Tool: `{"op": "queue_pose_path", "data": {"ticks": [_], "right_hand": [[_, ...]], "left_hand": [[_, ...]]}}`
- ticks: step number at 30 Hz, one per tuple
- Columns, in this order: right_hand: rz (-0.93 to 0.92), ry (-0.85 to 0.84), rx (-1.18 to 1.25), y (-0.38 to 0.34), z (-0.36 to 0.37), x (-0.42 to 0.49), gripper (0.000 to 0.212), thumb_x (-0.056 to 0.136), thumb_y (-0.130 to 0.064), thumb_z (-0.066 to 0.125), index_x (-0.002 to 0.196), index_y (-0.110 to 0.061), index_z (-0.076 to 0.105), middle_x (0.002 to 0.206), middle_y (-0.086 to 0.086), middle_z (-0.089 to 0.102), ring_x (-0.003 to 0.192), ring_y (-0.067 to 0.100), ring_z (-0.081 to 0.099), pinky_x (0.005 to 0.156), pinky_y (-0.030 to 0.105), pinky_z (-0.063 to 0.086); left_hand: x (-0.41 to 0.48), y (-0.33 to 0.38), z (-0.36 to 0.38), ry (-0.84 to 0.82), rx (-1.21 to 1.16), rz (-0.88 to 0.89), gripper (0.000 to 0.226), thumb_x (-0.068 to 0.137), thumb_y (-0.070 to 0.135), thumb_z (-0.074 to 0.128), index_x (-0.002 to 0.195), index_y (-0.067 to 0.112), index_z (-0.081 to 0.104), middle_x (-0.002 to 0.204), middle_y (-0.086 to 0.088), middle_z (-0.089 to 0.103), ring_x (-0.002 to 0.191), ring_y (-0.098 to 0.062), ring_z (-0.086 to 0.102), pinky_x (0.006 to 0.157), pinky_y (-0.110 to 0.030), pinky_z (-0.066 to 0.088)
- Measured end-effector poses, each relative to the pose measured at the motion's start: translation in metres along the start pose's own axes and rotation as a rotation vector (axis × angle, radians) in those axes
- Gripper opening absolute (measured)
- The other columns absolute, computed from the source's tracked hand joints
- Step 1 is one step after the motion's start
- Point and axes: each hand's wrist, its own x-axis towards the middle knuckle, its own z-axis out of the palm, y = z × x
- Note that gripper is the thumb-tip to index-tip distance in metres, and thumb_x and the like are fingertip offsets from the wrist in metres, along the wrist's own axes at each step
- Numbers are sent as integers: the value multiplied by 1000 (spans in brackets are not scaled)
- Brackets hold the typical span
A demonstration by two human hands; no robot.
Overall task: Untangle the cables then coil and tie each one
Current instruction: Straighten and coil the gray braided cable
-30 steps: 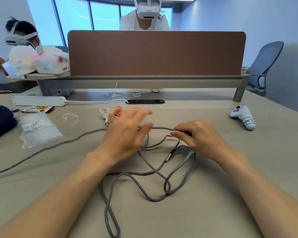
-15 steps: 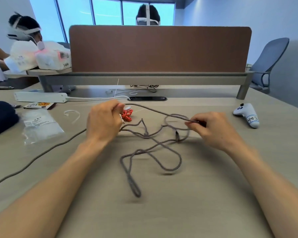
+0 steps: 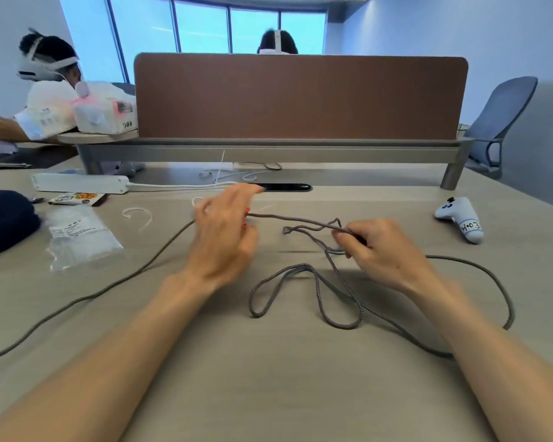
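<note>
Seen from the head camera, the grey cable (image 3: 316, 283) sprawls over the middle of the tabletop (image 3: 268, 387). Two loose loops lie flat between the forearms. One strand sweeps toward the right edge and back under the right forearm, where it is lost. Another trails to the near left corner and is cut off by the frame. A raised stretch of it runs between the hands. The right hand (image 3: 385, 255) pinches it between thumb and forefinger, with a small crumpled bend just beyond the fingertips. The left hand (image 3: 224, 240) is smeared by motion; the cable passes behind its fingers and I cannot tell whether they grip it. Something red (image 3: 246, 215) peeps out there, too hidden to name. Toward the far left sit a white power strip (image 3: 80, 183) and a clear plastic bag (image 3: 80, 237); a dark blue bundle (image 3: 4, 221) is cut off at the left edge. A white controller (image 3: 460, 220) lies by the right edge
</note>
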Motion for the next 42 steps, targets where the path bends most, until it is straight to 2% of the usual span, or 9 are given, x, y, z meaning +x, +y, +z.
{"op": "queue_pose_path", "data": {"ticks": [5, 10, 15, 20, 23, 26, 32, 38, 42], "right_hand": [[-111, -41, -48, -11, 11, -2, 43, 92, -34, 53, 53, -22, 40, 47, -7, 40, 50, 13, 38, 52, 43, 41], [-98, -33, 24, -1, -3, -4, 39, 93, -37, 54, 62, -14, 59, 49, -6, 47, 50, 15, 44, 53, 38, 39], [-70, 9, 71, 12, -15, -3, 40, 93, -34, 54, 65, -7, 61, 45, -8, 45, 51, 9, 44, 50, 21, 31], [-109, -28, 113, -4, -3, -4, 34, 95, -31, 53, 66, -15, 60, 53, -25, 51, 52, 4, 46, 50, 17, 30], [-170, -28, 115, -12, 2, -5, 29, 95, -26, 55, 69, -15, 64, 58, -33, 53, 54, -1, 49, 50, 17, 30], [-211, -7, 116, -14, 2, -7, 30, 92, -33, 57, 67, -17, 64, 56, -27, 53, 51, 3, 48, 48, 16, 29], [-48, 120, 342, -4, -14, -4, 32, 87, -38, 57, 60, -22, 60, 42, -13, 43, 39, 6, 37, 43, 15, 25], [-23, 234, 426, 0, -24, -4, 28, 92, -24, 60, 66, -13, 64, 49, 6, 48, 46, 7, 35, 45, 17, 26], [-104, 185, 307, -4, -16, -5, 22, 91, -26, 61, 72, -15, 64, 52, 1, 51, 48, 9, 41, 47, 14, 28]], "left_hand": [[-11, 34, 31, -251, -30, 249, 42, 95, 49, 29, 116, 26, 56, 105, 5, 64, 102, -17, 56, 82, -31, 26], [8, -6, 18, 32, 4, 92, 27, 89, 22, 41, 71, 13, 59, 68, -10, 64, 64, -32, 58, 58, -37, 41], [7, -49, 5, 57, 201, -239, 22, 94, 21, 45, 87, 9, 63, 87, -19, 67, 82, -40, 59, 69, -42, 41], [-6, 5, 4, -24, -69, 88, 40, 88, 31, 47, 127, 24, 49, 119, 6, 57, 110, -10, 49, 93, -31, 24], [-11, 37, 16, -190, -104, 271, 39, 94, 45, 40, 126, 24, 50, 114, 8, 62, 104, -8, 55, 94, -37, 32], [-5, 32, 22, -163, -120, 330, 28, 95, 34, 43, 100, 15, 63, 89, -1, 66, 82, -21, 60, 74, -36, 46], [10, -20, -1, 172, 61, -53, 23, 89, 21, 50, 75, 10, 65, 71, -11, 68, 66, -33, 60, 56, -31, 30], [9, -53, -10, 168, 187, -321, 26, 94, 22, 48, 83, 7, 67, 85, -21, 67, 78, -41, 57, 60, -37, 36], [-1, -27, -1, 19, 84, -132, 40, 82, 27, 47, 119, 18, 58, 112, -6, 62, 104, -26, 55, 91, -37, 35]]}}
